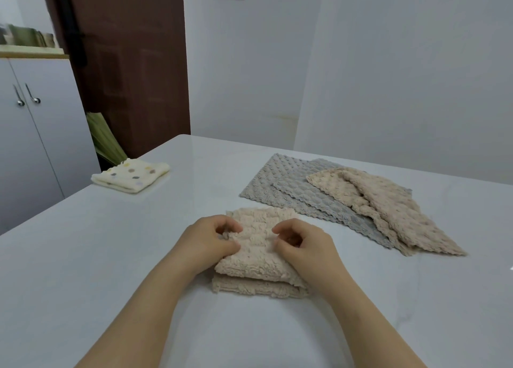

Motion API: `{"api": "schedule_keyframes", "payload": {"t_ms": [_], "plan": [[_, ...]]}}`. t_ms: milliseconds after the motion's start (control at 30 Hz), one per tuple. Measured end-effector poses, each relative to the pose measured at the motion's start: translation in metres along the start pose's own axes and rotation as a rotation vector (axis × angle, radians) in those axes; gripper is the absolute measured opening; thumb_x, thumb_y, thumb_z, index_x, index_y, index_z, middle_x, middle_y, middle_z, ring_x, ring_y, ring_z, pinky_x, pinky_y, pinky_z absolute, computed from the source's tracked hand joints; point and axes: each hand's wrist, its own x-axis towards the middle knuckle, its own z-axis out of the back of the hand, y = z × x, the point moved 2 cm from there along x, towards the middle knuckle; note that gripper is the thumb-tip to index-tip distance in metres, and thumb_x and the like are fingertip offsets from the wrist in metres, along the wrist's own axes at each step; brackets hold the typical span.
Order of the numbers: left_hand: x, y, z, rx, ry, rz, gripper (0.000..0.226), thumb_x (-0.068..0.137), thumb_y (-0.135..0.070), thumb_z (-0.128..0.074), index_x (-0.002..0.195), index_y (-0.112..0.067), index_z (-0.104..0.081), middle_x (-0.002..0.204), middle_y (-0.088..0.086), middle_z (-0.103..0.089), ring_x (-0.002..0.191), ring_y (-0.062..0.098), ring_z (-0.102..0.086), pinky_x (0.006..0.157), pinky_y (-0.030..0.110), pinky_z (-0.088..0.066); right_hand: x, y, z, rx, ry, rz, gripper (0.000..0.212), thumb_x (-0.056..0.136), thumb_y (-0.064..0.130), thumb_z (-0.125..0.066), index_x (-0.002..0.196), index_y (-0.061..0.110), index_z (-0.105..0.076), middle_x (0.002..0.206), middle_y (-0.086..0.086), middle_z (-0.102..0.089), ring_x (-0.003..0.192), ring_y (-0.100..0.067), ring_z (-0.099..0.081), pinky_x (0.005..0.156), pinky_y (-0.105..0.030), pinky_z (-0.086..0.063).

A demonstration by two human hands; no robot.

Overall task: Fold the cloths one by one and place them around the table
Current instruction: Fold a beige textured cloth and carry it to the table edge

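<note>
Both forearms reach in from the near edge. The left hand pinches the top layer of the folded beige cloth between thumb and curled fingers. The right hand rests on the same cloth with its fingers curled, but I cannot tell whether it holds a fold. That cloth lies under and between the hands on the bench, doubled into thick layers. It looks light, plush and limp, so it would likely slump unless lifted by both side edges with the layers pinched together. Beyond the right hand lie flat grey cloths with an unfolded beige cloth on top. Well beyond the left hand sits a folded dotted cloth.
</note>
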Motion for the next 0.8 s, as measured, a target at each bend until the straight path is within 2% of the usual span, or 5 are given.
{"api": "schedule_keyframes", "payload": {"t_ms": [100,167,300,367,800], "plan": [[-0.005,-0.013,0.005,-0.059,-0.181,-0.182,0.034,0.078,-0.01,-0.064,0.084,-0.043,-0.057,0.104,-0.023,-0.046,0.099,0.002,-0.048,0.094,0.029,-0.042,-0.002,0.003,0.003,0.013,-0.084,0.058,0.023,0.081,0.02,-0.065,0.074,0.04,-0.057,0.076,0.024,-0.056,0.081,0.013,-0.048,0.073,-0.003,-0.035],[-0.011,-0.024,-0.001,-0.223,-0.051,-0.257,0.023,0.083,-0.021,-0.057,0.097,-0.039,-0.058,0.123,-0.026,-0.043,0.116,-0.008,-0.04,0.106,0.026,-0.031,-0.002,0.006,0.006,0.033,-0.154,0.093,0.013,0.08,0.033,-0.054,0.08,0.046,-0.056,0.089,0.032,-0.055,0.096,0.012,-0.042,0.087,-0.01,-0.031],[-0.011,-0.01,-0.032,0.476,0.218,-0.294,0.048,0.094,-0.043,-0.032,0.141,-0.034,-0.027,0.155,-0.014,-0.012,0.143,0.004,0.0,0.116,0.028,-0.004,0.0,-0.004,-0.003,-0.264,0.045,0.01,0.058,0.072,0.051,-0.031,0.123,0.036,-0.054,0.138,0.02,-0.044,0.133,-0.009,-0.029,0.11,-0.033,-0.019],[-0.009,-0.001,-0.034,0.641,0.251,-0.245,0.05,0.097,-0.041,-0.028,0.145,-0.034,-0.015,0.156,-0.015,-0.003,0.144,0.007,0.007,0.118,0.035,-0.001,-0.001,-0.01,-0.007,-0.367,0.179,-0.055,0.056,0.083,0.051,-0.031,0.137,0.037,-0.037,0.15,0.018,-0.027,0.142,-0.01,-0.013,0.113,-0.033,-0.009],[-0.018,0.004,-0.036,0.666,0.089,-0.187,0.043,0.098,-0.041,-0.019,0.141,-0.043,-0.025,0.157,-0.012,-0.005,0.145,0.013,0.005,0.115,0.043,0.0,-0.001,-0.019,-0.01,-0.385,0.268,-0.09,0.046,0.095,0.041,-0.038,0.141,0.035,-0.033,0.154,0.017,-0.02,0.144,-0.009,-0.006,0.115,-0.036,-0.005]]}}
